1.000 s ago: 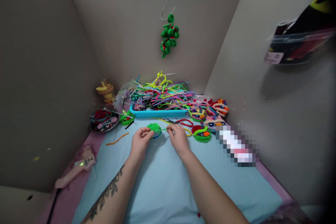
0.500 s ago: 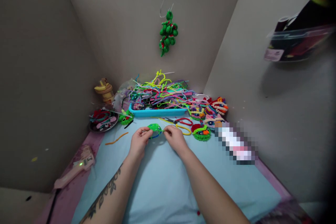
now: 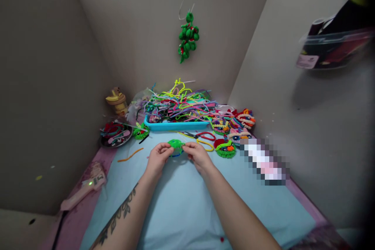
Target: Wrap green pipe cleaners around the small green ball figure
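Both hands meet over the pale blue cloth (image 3: 181,203), near its far edge. The left hand (image 3: 157,157) and the right hand (image 3: 198,154) each pinch a side of a small green pipe-cleaner piece (image 3: 175,144), fingertips closed on it and holding it just above the cloth; a bit of blue shows at its lower edge.

Just beyond lie red-handled scissors (image 3: 203,136) and a yellow loop (image 3: 206,145). Farther off, a turquoise tray (image 3: 175,126) is heaped with coloured pipe cleaners. To the right sit finished woolly figures (image 3: 225,148); to the left, a metal dish (image 3: 115,134) of scraps and an orange strand (image 3: 130,155). A pink glue gun (image 3: 83,191) with a green light lies near left. A green ornament (image 3: 188,37) hangs from a hook on the far wall. High on the right, a clear container (image 3: 331,47) carries a label too blurred to read.
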A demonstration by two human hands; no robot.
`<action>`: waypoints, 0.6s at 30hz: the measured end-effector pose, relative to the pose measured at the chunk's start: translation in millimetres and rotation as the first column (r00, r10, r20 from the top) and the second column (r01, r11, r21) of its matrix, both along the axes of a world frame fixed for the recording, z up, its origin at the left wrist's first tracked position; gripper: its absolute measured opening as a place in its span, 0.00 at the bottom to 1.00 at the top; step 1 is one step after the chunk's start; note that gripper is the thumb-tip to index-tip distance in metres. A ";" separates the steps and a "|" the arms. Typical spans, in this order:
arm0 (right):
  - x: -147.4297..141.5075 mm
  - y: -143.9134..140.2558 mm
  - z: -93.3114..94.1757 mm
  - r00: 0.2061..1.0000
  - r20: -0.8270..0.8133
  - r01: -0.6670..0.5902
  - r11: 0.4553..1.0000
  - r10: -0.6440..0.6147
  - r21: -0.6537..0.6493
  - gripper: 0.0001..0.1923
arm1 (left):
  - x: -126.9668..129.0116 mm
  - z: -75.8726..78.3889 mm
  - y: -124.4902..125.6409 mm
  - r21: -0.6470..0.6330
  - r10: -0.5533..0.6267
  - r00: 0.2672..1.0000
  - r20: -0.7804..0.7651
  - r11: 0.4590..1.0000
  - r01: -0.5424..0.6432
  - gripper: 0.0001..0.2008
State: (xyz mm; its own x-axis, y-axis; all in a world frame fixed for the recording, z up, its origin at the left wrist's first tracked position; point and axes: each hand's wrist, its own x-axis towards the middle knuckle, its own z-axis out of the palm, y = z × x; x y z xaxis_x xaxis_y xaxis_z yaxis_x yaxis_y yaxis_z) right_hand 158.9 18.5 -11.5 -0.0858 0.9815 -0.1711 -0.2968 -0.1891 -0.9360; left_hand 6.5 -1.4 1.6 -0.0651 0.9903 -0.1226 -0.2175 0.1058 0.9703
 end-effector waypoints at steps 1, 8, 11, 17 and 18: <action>-0.6 -0.5 -0.6 1.000 0.009 -0.008 1.000 0.008 -0.009 0.10 | 0.3 0.0 -0.2 0.007 -0.002 1.000 0.002 1.000 0.002 0.16; -0.9 -3.6 2.8 0.990 0.021 -0.142 0.963 0.141 0.228 0.09 | -0.2 -2.5 0.8 0.036 0.008 1.000 0.001 0.999 -0.008 0.15; -1.4 -7.9 8.6 0.966 0.027 -0.255 0.927 0.258 0.274 0.17 | -0.7 -1.5 0.8 0.032 0.020 0.999 0.029 0.999 -0.021 0.16; -13.2 -9.7 2.3 0.984 -0.007 -0.174 0.964 0.178 0.200 0.17 | 5.5 -4.1 -1.7 0.043 0.000 0.999 0.044 0.999 -0.002 0.15; -15.1 -9.0 -0.2 0.991 0.000 -0.134 0.969 0.137 0.206 0.15 | 6.9 -4.9 -2.1 0.052 0.003 0.999 0.040 0.999 -0.005 0.15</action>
State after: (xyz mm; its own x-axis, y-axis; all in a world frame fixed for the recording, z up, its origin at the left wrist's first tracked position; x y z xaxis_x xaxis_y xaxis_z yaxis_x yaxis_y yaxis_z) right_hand 143.8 9.5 -11.7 -0.2212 0.9746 0.0343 -0.2949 -0.0333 -0.9550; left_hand 13.4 -3.6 -3.3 -0.0652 0.9951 -0.0736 -0.2561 0.0546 0.9651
